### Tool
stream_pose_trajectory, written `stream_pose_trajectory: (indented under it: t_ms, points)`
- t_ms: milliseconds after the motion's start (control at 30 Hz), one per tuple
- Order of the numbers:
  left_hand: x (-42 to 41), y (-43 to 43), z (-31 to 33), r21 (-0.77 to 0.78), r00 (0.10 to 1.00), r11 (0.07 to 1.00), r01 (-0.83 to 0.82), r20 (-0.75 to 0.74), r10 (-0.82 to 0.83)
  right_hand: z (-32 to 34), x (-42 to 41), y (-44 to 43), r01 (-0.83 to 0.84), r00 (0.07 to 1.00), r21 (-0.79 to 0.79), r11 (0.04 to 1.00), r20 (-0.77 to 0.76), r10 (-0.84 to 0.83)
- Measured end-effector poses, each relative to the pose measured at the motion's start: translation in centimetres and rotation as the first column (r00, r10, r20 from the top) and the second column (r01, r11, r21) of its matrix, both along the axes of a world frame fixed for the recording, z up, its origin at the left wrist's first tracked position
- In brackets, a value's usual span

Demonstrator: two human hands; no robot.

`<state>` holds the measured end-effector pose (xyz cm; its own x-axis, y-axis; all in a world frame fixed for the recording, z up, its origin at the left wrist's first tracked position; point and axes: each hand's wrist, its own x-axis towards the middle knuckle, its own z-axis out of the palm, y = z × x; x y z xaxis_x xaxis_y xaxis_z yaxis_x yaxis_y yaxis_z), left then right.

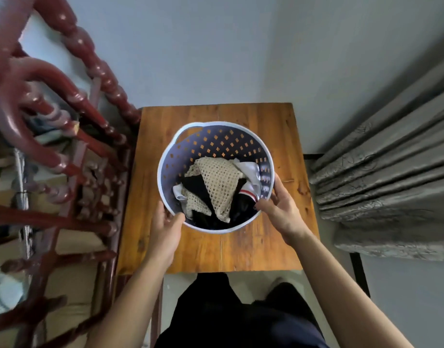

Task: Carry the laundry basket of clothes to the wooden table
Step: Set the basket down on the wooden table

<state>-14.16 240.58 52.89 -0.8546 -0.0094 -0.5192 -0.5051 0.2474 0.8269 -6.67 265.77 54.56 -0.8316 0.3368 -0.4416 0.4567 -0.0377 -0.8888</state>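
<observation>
The basket (215, 177) of clothes (217, 189) sits over the middle of my wooden counter (278, 242), so the carrying looks done. My left hand (165, 229) and right hand (278, 207) have fingers (262, 204) curled on its near rim; only letting go remains.

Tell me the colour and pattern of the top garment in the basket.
Beige open-mesh knit garment, best seen in the head view, lying over dark clothes in the laundry basket.
</observation>
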Motion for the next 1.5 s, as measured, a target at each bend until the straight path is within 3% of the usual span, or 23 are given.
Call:
stream_pose_trajectory:
  t_ms: [233,567,667,767,900,967,1167,1333,1500]
  points:
    - [-6.5,0.3,-3.3,-0.149,0.980,0.970,0.191,0.093,-0.178,-3.8,-3.0,-1.2,0.070,0.995,0.044,0.997,0.067,-0.073]
    - [-14.4,1.8,-3.6,-0.363,0.973,0.907,0.212,-0.007,-0.230,-4.3,-5.0,0.2,0.007,0.989,0.076,0.997,0.146,-0.018]
    - [-15.5,1.9,-3.0,-0.348,0.982,0.923,0.164,-0.035,-0.187,-3.8,-6.2,0.5,-0.113,0.988,0.086,0.990,0.113,0.103]
    - [-12.2,3.2,-1.7,-0.344,0.998,0.937,0.057,-0.017,-0.067,-4.6,-7.3,-0.3,-0.094,0.992,0.096,0.991,0.098,0.085]
    - [-6.2,5.7,-1.1,-0.168,0.976,0.968,-0.185,0.086,0.202,-7.4,-8.8,-2.5,-0.068,0.998,0.063,0.996,0.014,0.067]
    - [-5.1,6.5,-1.4,-0.077,0.963,0.967,-0.241,0.106,0.248,-7.0,-9.9,-4.2,-0.103,0.995,0.037,0.994,0.004,0.103]
    - [-11.1,3.5,-2.8,-0.098,0.970,0.968,-0.230,0.053,0.236,-6.2,-15.9,-5.5,-0.245,0.953,0.134,0.960,0.215,0.214]
    - [-14.8,1.3,-3.2,-0.175,0.994,0.979,-0.106,-0.055,0.098,-6.5,-22.8,-1.7,-0.203,0.969,0.301,0.932,0.199,0.146]
    - [-18.8,-0.9,-4.4,-0.190,0.997,0.982,-0.012,-0.083,-0.003,-6.3,-29.0,-0.6,-0.123,0.978,0.345,0.931,0.201,0.055]
